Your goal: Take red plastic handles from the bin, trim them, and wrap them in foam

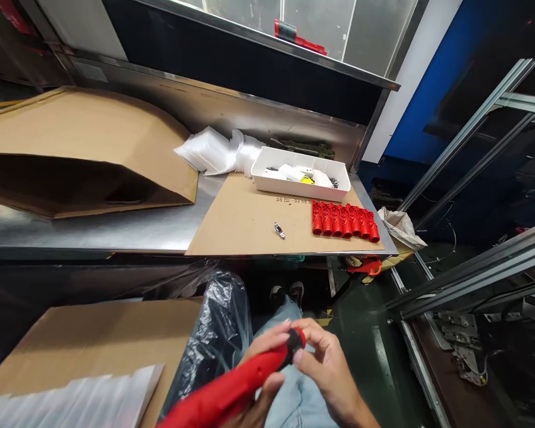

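A long red tubular body with a black collar and a red end ring lies slantwise above my lap; its exact kind I cannot make out. My left hand is wrapped round it just behind the collar. Thumb and fingers of my right hand close on the black and red end. On the cardboard sheet in front, several red plastic parts stand in a tight row at the right. A small shiny metal piece lies by itself left of them.
Behind the row sits a white tray holding small parts, with white foam pouches to its left. A big cardboard box covers the bench's left. Lower left are wrapped white pieces. Metal framing rises at right.
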